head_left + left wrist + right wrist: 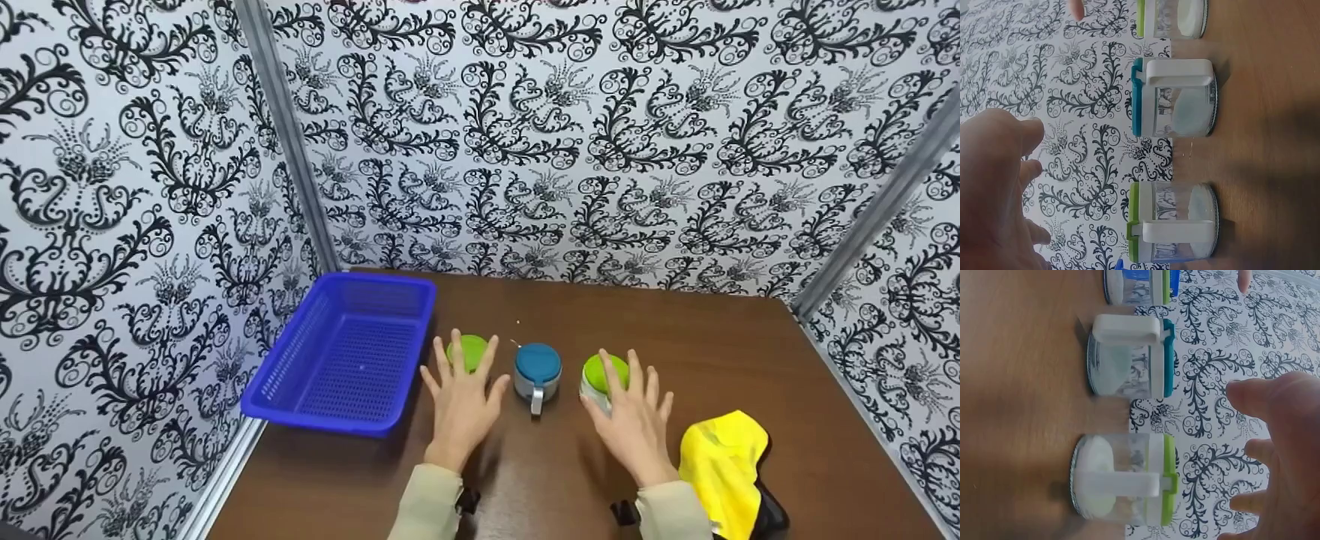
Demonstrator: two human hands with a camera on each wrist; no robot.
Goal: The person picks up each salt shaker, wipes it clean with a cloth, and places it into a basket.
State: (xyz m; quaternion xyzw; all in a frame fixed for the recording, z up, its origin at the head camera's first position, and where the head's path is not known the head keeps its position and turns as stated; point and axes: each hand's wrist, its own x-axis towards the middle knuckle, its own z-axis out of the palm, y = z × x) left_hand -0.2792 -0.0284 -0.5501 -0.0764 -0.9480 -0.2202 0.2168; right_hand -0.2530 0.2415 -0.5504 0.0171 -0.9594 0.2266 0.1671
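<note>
Three glass jars with white handles and white contents stand in a row on the brown table. The left jar (pixel 1176 222) has a green lid, the middle jar (pixel 538 365) a blue lid, and the right jar (pixel 1123 478) a green lid. My left hand (pixel 463 401) hovers over the left jar with its fingers spread, partly covering it in the head view. Likewise spread, my right hand (pixel 634 420) is above the right jar and overlaps its lid. Both wrist views show a gap between the hand and the lids. Neither hand holds anything.
A blue perforated basket (pixel 259 405) stands at the left of the table (pixel 517 480). At the right front, a yellow cloth (pixel 724 469) lies over a black object (pixel 771 514). Patterned walls (pixel 525 135) enclose the back and sides.
</note>
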